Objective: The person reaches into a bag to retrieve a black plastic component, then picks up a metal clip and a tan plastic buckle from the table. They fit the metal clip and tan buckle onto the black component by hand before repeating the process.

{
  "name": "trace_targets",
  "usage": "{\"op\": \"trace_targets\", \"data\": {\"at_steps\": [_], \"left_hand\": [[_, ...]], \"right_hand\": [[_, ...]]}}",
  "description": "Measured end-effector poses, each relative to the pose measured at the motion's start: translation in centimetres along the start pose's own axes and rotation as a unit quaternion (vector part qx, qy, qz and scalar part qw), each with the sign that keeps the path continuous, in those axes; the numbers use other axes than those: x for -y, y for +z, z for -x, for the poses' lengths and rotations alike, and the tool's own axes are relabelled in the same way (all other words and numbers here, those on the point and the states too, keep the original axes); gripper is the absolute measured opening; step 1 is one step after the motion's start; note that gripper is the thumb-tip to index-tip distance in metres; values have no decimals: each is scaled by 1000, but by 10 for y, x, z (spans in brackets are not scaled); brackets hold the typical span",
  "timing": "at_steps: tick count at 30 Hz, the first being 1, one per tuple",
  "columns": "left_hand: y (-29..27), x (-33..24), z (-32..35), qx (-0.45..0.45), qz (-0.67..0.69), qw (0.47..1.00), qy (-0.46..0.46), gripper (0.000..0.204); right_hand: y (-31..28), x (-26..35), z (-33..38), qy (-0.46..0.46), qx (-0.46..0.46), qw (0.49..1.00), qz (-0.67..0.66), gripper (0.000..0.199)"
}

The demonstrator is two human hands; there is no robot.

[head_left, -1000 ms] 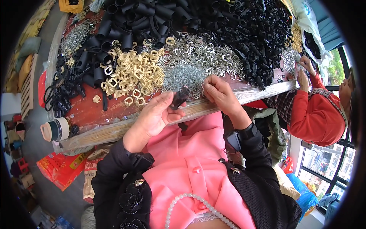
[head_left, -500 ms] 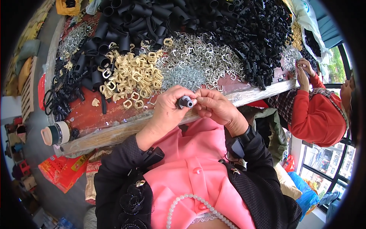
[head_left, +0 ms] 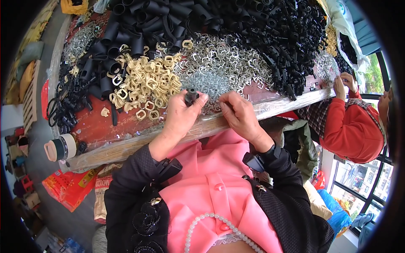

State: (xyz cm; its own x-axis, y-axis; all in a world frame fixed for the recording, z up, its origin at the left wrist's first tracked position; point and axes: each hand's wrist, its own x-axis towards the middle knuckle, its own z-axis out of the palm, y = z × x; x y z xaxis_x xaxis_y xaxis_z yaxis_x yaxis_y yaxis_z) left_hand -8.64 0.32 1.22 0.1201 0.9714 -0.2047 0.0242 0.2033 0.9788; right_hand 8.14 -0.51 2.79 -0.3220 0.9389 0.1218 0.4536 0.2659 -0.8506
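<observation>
My left hand (head_left: 179,116) is wrapped round a small black tube-shaped part (head_left: 192,96), its round hollow end facing up. Apart from it, my right hand (head_left: 241,116) has its fingers curled, thumb and fingertips close together at the edge of a heap of small silvery metal pieces (head_left: 206,84). Whether anything is pinched there is too small to tell. Beyond that heap lie many bent silvery metal loops (head_left: 236,59). To the left of my left hand is a pile of cream-coloured ring-shaped parts (head_left: 147,80).
The red tabletop (head_left: 101,126) has a wooden front edge (head_left: 122,147). Large black tubes (head_left: 139,25) and small black parts (head_left: 287,46) are heaped at the back. A cup (head_left: 61,147) stands at the left corner. A co-worker in red (head_left: 350,130) works at the right.
My hands have come apart from each other. My left hand moved up and left with the black part, now tilted upward; my right hand shifted right, beside the small metal heap.
</observation>
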Motion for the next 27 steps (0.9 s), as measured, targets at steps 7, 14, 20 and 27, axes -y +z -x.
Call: {"op": "trace_targets", "data": {"at_steps": [7,14,20,27], "left_hand": [[3,-13,8,112,143,979,-91,27],[2,-16,16,192,359,895,-182,34],[5,-14,22,187,330,908,-180,30],[10,-21,29,181,361,894,-194,30]], "right_hand": [[-9,7,-2,-7,-8,1000,13,8],[-16,22,5,-123,-38,985,111,14],[-17,26,11,-155,-45,975,156,17],[-14,31,12,-176,-22,968,176,19]]}}
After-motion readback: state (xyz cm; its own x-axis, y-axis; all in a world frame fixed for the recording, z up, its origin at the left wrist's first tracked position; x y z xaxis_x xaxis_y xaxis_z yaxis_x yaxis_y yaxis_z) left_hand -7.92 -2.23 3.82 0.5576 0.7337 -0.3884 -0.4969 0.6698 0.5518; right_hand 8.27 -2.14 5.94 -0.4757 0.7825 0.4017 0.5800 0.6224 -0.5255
